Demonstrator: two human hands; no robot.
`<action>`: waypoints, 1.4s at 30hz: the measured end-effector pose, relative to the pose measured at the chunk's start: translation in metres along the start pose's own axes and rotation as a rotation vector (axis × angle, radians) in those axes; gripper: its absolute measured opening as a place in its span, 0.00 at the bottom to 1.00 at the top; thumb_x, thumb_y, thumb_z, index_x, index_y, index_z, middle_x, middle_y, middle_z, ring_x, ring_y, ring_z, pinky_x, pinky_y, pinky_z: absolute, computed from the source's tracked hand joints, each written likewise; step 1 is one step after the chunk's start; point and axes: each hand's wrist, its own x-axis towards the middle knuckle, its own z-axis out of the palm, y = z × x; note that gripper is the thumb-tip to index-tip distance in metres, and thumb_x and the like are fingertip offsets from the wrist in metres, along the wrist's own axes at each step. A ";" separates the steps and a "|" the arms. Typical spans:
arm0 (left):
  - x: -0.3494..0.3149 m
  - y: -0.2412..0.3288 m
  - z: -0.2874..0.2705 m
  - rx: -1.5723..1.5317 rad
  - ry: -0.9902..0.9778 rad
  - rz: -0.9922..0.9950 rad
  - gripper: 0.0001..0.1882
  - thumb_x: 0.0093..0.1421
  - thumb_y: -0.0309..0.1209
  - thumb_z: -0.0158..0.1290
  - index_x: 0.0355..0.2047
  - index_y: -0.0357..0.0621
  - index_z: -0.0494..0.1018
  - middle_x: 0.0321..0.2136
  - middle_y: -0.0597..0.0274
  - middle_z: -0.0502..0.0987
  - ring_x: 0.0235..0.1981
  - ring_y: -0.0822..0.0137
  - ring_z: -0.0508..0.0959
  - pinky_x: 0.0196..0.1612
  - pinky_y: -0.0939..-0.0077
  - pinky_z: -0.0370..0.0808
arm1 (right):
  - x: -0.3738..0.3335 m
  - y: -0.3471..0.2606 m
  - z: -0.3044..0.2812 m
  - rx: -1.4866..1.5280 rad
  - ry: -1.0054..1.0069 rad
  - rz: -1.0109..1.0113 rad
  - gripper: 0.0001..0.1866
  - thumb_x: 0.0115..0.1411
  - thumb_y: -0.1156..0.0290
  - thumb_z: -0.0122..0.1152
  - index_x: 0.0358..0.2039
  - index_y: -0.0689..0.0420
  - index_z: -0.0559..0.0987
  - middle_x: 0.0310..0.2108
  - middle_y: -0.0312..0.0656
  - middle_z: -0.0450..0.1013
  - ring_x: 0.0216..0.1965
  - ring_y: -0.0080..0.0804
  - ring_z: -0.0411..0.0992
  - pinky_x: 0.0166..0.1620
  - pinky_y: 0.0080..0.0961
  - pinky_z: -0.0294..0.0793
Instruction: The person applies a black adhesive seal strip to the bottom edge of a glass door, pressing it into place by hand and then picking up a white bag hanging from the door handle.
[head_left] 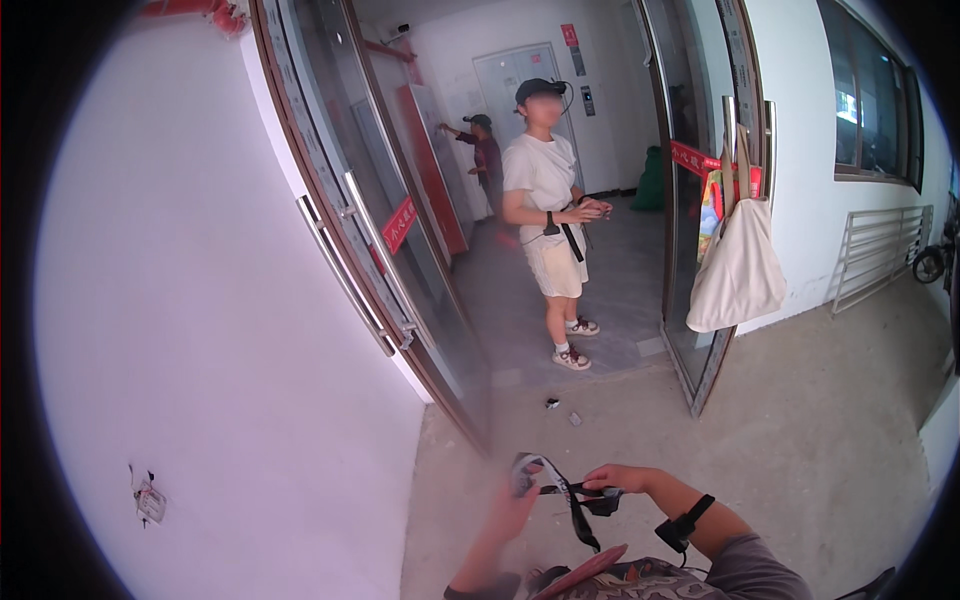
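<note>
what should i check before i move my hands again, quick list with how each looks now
1. Right hand grip: ok, fingers closed on the black strap.
2. Left hand grip: cannot tell, it is at the strap but blurred.
3. Strap hanging straight: not ok, it bends, with a length dangling.
4. Floor ahead clear: not ok, a small black item and a small pale item lie there.
5. Doorway clear: not ok, a person in white stands just inside.

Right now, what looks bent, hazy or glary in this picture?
Head view: the left glass door leans and bows, fisheye-style, within black picture corners; the left hand looks hazy, the right hand clearer; a bright patch shines in the window.
</note>
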 end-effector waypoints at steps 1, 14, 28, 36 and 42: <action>-0.002 -0.002 -0.004 -0.106 0.073 0.025 0.19 0.48 0.22 0.48 0.42 0.39 0.60 0.33 0.62 0.69 0.35 0.70 0.69 0.38 0.77 0.66 | 0.003 -0.003 0.002 -0.092 0.008 -0.047 0.14 0.57 0.62 0.43 0.35 0.59 0.71 0.30 0.33 0.67 0.33 0.18 0.62 0.41 0.16 0.60; -0.037 0.054 -0.074 0.091 0.610 0.250 0.11 0.49 0.19 0.42 0.35 0.36 0.61 0.33 0.59 0.68 0.33 0.73 0.66 0.39 0.81 0.62 | 0.028 -0.345 -0.101 -0.546 0.622 -0.478 0.39 0.51 0.59 0.51 0.55 0.59 0.42 0.15 0.38 0.65 0.18 0.22 0.63 0.24 0.19 0.64; -0.024 0.049 -0.046 0.410 0.427 0.176 0.15 0.47 0.19 0.45 0.37 0.36 0.62 0.31 0.58 0.69 0.32 0.69 0.69 0.36 0.80 0.65 | 0.034 -0.214 0.037 -0.679 0.067 -0.504 0.24 0.50 0.61 0.54 0.45 0.57 0.63 0.37 0.43 0.66 0.35 0.34 0.67 0.38 0.26 0.66; -0.008 0.050 -0.015 0.410 0.266 0.202 0.18 0.47 0.24 0.49 0.39 0.35 0.60 0.31 0.52 0.69 0.34 0.61 0.71 0.35 0.76 0.67 | 0.020 -0.197 0.045 -0.641 0.509 -0.782 0.21 0.48 0.60 0.54 0.40 0.57 0.66 0.34 0.44 0.67 0.34 0.36 0.67 0.36 0.28 0.66; -0.005 0.038 -0.016 0.546 0.182 0.269 0.16 0.46 0.25 0.50 0.36 0.36 0.62 0.27 0.52 0.69 0.30 0.55 0.71 0.32 0.71 0.67 | 0.017 -0.166 0.034 -0.745 0.424 -0.701 0.10 0.48 0.69 0.50 0.33 0.57 0.69 0.28 0.44 0.67 0.28 0.41 0.67 0.31 0.31 0.65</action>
